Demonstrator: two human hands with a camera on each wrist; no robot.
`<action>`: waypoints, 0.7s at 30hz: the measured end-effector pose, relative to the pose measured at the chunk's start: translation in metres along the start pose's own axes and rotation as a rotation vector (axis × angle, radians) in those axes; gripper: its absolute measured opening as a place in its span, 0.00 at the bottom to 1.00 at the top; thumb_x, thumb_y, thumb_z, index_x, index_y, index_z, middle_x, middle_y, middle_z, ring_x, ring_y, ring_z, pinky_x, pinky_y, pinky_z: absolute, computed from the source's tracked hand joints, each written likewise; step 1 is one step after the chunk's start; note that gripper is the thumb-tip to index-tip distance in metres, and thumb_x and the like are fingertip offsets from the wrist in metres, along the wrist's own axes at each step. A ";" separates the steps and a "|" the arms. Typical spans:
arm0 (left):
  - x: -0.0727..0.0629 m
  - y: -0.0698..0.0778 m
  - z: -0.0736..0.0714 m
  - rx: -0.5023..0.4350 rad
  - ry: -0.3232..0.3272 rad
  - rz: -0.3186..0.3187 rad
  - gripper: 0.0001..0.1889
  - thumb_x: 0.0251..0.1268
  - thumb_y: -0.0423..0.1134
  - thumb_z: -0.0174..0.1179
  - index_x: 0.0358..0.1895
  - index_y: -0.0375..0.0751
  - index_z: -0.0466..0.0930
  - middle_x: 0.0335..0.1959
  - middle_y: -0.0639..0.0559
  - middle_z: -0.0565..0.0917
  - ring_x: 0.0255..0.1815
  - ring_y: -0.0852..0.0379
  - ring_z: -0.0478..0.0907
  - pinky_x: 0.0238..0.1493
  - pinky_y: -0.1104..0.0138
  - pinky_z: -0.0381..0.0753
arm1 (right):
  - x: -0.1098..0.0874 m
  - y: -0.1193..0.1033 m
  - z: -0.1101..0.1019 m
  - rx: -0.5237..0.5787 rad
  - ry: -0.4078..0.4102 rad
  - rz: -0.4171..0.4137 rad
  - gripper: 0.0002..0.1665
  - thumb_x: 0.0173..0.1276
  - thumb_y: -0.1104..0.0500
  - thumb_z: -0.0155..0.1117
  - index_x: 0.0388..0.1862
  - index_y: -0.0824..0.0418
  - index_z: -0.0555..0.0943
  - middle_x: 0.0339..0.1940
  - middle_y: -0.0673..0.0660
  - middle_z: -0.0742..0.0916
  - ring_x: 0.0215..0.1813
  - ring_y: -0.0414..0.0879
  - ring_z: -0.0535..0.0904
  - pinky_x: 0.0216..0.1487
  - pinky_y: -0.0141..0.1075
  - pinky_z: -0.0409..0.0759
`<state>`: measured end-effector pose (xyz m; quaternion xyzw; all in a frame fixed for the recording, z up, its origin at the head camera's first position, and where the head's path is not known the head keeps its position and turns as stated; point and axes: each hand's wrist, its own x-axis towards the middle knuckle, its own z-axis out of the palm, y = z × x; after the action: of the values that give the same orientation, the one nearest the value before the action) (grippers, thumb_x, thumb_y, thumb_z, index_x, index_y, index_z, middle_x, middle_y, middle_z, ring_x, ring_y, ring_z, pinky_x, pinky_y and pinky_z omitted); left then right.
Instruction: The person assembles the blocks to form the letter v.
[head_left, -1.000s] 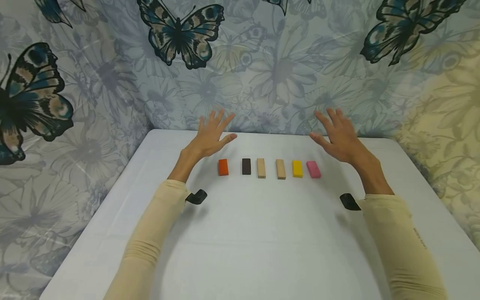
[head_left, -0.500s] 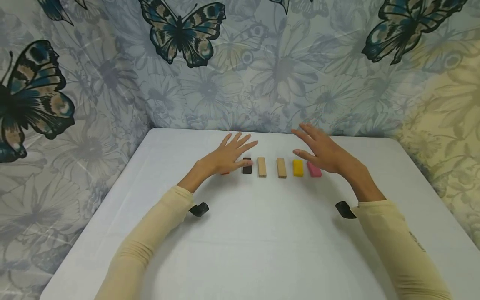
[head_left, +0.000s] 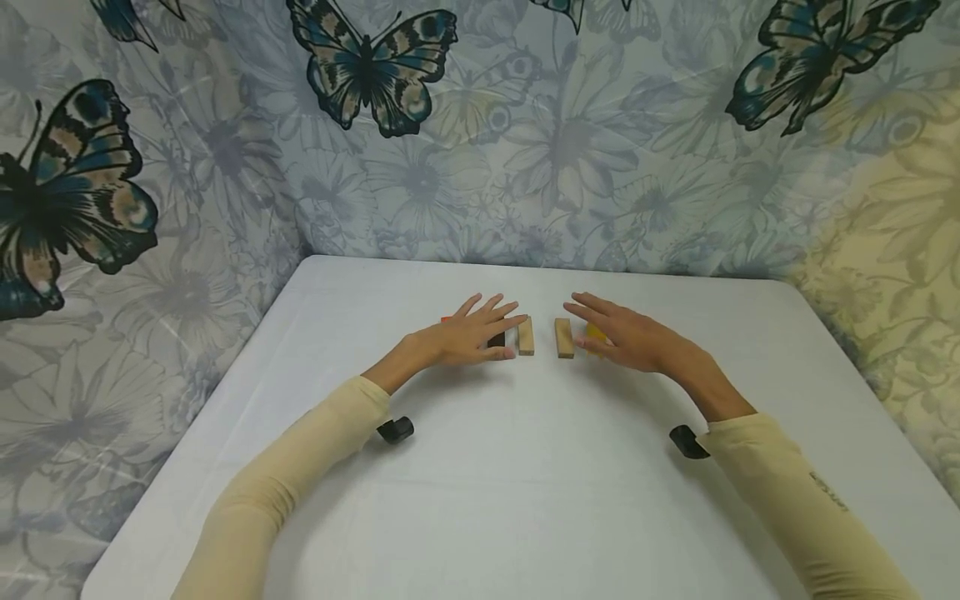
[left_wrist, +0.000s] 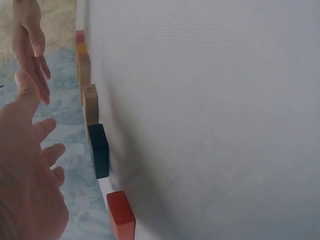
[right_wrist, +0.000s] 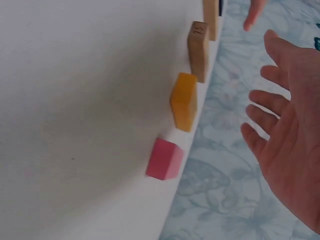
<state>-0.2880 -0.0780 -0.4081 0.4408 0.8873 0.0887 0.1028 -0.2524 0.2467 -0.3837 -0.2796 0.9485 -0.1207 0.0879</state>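
My left hand (head_left: 467,340) is held with fingers straight and spread above the left end of a row of small blocks. In the left wrist view an orange-red block (left_wrist: 121,215) and a black block (left_wrist: 99,151) stand below it, apart from the hand. Two plain wooden blocks (head_left: 564,339) are in the middle of the row. My right hand (head_left: 637,340) hovers, fingers extended, over the right end. A yellow block (right_wrist: 184,102) and a pink block (right_wrist: 164,159) show in the right wrist view, apart from the palm; the head view hides the pink one. Neither hand holds anything.
The blocks stand on a white table (head_left: 480,500), towards its far edge. Behind and beside it hangs a patterned backdrop (head_left: 562,150) with flowers and butterflies. A black wrist device (head_left: 396,430) sticks out from the left sleeve, and a similar one (head_left: 688,442) from the right.
Both hands have come inward and nearer the table, from beyond the row's ends to over the blocks. The orange-red and pink blocks have become mostly or fully covered in the head view.
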 end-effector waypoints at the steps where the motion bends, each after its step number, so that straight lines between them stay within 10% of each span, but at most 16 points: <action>1: 0.001 0.000 0.001 0.006 -0.011 0.005 0.39 0.83 0.65 0.40 0.87 0.55 0.43 0.89 0.46 0.44 0.91 0.42 0.34 0.87 0.40 0.30 | 0.000 0.000 0.002 0.002 -0.013 0.005 0.41 0.83 0.42 0.54 0.87 0.50 0.55 0.89 0.61 0.55 0.87 0.67 0.54 0.79 0.69 0.60; 21: 0.018 0.007 -0.003 0.200 -0.197 0.085 0.45 0.78 0.71 0.43 0.85 0.45 0.51 0.88 0.51 0.50 0.89 0.55 0.49 0.86 0.44 0.23 | 0.000 0.004 0.022 -0.126 0.021 -0.181 0.26 0.81 0.65 0.55 0.76 0.59 0.73 0.81 0.62 0.73 0.73 0.63 0.79 0.66 0.61 0.78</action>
<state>-0.2940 -0.0593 -0.4051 0.4926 0.8579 -0.0395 0.1410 -0.2488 0.2461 -0.4061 -0.3679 0.9258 -0.0711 0.0491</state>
